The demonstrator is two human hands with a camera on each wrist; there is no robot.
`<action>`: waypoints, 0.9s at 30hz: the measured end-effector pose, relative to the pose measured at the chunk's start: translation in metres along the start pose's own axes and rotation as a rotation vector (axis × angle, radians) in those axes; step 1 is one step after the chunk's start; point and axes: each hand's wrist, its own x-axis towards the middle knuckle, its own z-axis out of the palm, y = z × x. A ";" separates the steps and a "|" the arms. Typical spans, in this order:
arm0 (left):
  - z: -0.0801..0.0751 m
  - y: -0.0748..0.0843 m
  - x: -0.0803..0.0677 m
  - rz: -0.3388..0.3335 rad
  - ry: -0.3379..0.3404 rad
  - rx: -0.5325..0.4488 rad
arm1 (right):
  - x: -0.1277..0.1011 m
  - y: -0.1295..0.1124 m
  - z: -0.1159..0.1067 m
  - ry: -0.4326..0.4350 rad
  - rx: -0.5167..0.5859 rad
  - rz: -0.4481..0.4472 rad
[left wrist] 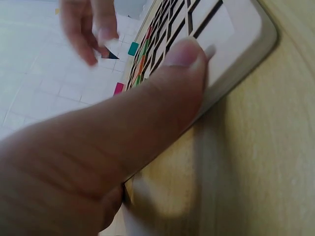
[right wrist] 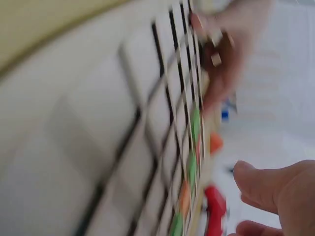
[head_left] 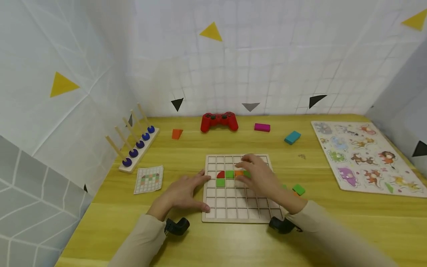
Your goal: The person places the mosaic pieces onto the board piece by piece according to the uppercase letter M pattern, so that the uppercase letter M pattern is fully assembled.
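A pale wooden grid board (head_left: 233, 211) lies flat at the middle of the table. Its upper rows hold a red quarter-round tile (head_left: 220, 174), green tiles (head_left: 229, 174) and an orange tile (head_left: 238, 172); another green tile (head_left: 220, 182) sits one row nearer. My left hand (head_left: 188, 189) lies flat at the board's left edge, fingers spread, and its thumb (left wrist: 182, 64) presses on the board's rim (left wrist: 246, 59). My right hand (head_left: 256, 173) hovers over the tiles with relaxed fingers, and I see nothing held in it. The right wrist view is blurred.
A green block (head_left: 298, 190) lies right of the board. At the back are a red gamepad (head_left: 219, 121), an orange wedge (head_left: 177, 134), a magenta block (head_left: 261, 127) and a teal block (head_left: 292, 137). An animal puzzle (head_left: 365, 157) is at the right; a peg rack (head_left: 135, 148) and a pattern card (head_left: 149, 179) at the left.
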 end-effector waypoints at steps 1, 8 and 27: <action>-0.001 0.001 0.000 0.004 0.001 -0.003 | -0.006 0.010 -0.008 0.016 0.005 0.023; -0.003 0.001 -0.003 -0.006 0.003 0.014 | -0.069 0.085 -0.053 0.011 -0.022 0.065; -0.001 0.004 0.000 -0.020 -0.004 -0.005 | -0.118 0.114 -0.058 -0.016 -0.054 -0.093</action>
